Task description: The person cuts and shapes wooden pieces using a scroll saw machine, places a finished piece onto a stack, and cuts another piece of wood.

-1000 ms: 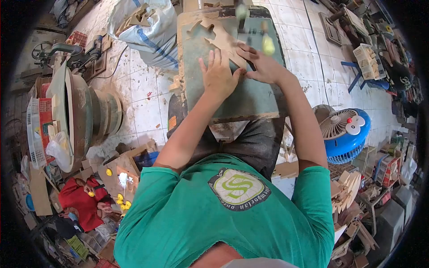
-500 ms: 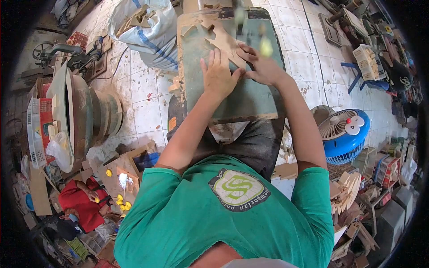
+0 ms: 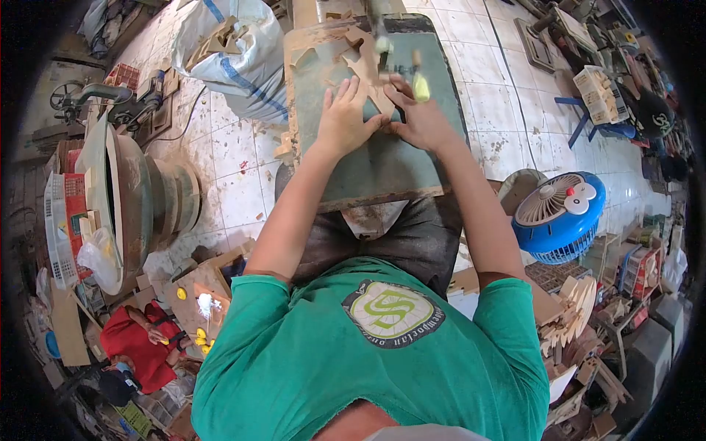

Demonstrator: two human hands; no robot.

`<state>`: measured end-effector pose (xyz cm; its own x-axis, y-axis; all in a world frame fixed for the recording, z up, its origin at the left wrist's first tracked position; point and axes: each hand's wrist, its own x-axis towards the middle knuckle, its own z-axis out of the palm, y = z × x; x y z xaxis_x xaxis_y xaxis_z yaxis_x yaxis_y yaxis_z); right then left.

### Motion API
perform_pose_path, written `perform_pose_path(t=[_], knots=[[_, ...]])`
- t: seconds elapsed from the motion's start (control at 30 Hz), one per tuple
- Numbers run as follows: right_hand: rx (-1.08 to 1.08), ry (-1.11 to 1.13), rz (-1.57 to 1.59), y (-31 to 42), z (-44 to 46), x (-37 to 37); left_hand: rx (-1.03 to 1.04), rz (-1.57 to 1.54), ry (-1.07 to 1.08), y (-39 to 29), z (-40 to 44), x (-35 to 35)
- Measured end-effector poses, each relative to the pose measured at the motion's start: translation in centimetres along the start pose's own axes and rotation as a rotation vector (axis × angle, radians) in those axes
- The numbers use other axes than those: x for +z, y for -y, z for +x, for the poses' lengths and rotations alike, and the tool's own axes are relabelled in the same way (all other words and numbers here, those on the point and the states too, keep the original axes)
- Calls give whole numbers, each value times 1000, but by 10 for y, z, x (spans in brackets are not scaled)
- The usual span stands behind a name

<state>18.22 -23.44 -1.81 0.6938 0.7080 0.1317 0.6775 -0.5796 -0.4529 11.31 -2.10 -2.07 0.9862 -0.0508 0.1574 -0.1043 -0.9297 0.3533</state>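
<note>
A thin wooden piece with cut, curved edges [image 3: 365,67] lies on the green work table [image 3: 368,173]. My left hand [image 3: 344,121] rests palm down on the piece's left side, fingers spread. On its right side my right hand [image 3: 415,117] lies with bent fingers against the wood, its thumb near my left thumb. Just above my right hand stands a blurred machine part [image 3: 382,44], with a yellow-green object [image 3: 421,87] beside it. A small offcut [image 3: 304,57] lies at the table's upper left.
A white sack of wood scraps [image 3: 246,70] stands left of the table. The blue fan [image 3: 562,213] is at the right, a round drum-like object [image 3: 132,206] at the left. Lower left, a person in red [image 3: 140,338] works near yellow pieces [image 3: 201,339].
The wooden piece has turned and shifted slightly, and both hands have moved with it. The whole view has shifted a little. The person in red has moved their hands.
</note>
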Motion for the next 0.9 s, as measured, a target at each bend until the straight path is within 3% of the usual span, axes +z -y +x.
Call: perform_pose_path(t=[0.2,0.43,0.6,0.9], knots=[[85,-115,41,16,-4,4,93,-14,64,19,9,-2],[159,-80,52,26,0,7,113,-53,181,24,19,-15],[133,-278,-132,35,-2,14,85,-68,275,23,24,-21],[253,-289,-58,47,2,13,102,-30,297,25,31,-22]])
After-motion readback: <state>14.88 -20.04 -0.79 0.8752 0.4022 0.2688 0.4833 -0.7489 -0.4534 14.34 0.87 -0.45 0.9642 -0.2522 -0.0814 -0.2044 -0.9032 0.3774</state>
